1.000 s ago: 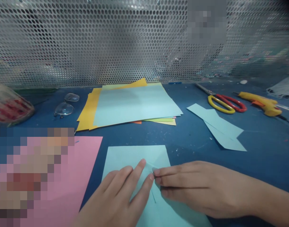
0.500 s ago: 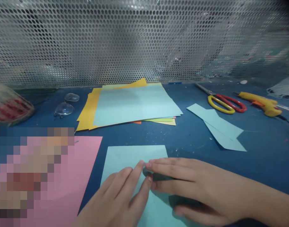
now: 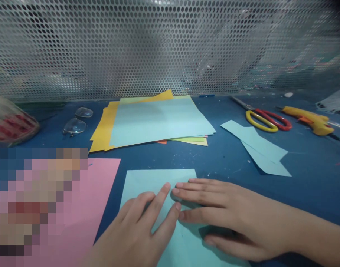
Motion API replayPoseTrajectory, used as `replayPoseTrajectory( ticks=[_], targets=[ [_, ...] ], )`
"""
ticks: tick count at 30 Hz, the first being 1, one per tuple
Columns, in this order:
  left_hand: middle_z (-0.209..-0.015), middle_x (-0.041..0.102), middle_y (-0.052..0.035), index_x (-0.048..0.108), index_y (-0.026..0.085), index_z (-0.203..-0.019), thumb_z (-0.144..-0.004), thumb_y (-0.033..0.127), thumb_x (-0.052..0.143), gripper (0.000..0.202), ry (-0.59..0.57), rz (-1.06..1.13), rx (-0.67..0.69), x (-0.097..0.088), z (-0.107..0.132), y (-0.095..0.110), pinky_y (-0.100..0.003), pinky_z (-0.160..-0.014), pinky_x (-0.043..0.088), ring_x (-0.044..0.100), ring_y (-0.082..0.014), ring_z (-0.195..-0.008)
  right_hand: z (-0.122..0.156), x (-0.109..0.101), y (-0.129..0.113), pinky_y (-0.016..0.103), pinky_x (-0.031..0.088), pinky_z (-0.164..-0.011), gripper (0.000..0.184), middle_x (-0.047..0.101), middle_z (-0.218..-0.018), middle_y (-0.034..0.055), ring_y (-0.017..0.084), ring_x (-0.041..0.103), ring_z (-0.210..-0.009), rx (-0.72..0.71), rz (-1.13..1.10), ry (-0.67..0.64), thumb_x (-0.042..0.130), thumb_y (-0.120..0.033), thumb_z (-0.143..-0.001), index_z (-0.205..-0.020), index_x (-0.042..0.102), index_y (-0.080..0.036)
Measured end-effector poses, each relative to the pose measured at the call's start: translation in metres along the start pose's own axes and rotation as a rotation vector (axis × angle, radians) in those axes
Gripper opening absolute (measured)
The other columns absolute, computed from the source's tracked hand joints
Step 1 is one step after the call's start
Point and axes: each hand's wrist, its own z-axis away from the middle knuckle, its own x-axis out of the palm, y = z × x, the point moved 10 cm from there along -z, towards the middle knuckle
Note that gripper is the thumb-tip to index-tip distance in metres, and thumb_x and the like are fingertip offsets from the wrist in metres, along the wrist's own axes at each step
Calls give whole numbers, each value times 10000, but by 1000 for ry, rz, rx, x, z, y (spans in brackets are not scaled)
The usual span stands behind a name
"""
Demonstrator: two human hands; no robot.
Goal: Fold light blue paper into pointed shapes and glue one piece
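A light-blue sheet of paper lies on the blue table in front of me, partly covered by both hands. My left hand rests on it from the left, index finger and thumb stretched out and apart, the other fingers more bent. From the right, my right hand lies over the sheet with its fingers extended and slightly spread, the tips close to the left hand's fingertips. Neither hand grips anything that I can see. What lies beneath the right palm is hidden.
Behind lies a stack of coloured paper. To the right are light-blue paper strips, scissors and a yellow glue gun. On the left are a pink sheet, eyeglasses and a jar. A perforated metal screen closes the back.
The fingers of both hands have spread slightly, and the right fingertips have moved up a little on the sheet. The view has shifted slightly; the other things lie as before.
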Motion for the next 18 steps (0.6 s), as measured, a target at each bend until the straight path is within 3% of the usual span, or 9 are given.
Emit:
replayPoseTrajectory(
  ticks=[11,18],
  targets=[
    [-1308,652,-69,570,165,-1317,-1001,52,315,421,29,-47,1,-1,4,4,-359,-850,488,566,-263,-1078,1,6,0,381,222,-1193,388,318,-1581,68,189,312,-1451,-39,70,-49,498,-238,-987,-1357,593,-168],
    [-1379,590,-122,568,192,-1323,-977,40,336,444,22,-14,-4,-2,4,2,-363,-822,511,587,-261,-1059,3,6,2,382,192,-1206,376,342,-1581,52,166,269,-1468,-31,62,-34,479,-253,-1004,-1360,586,-196]
  ],
)
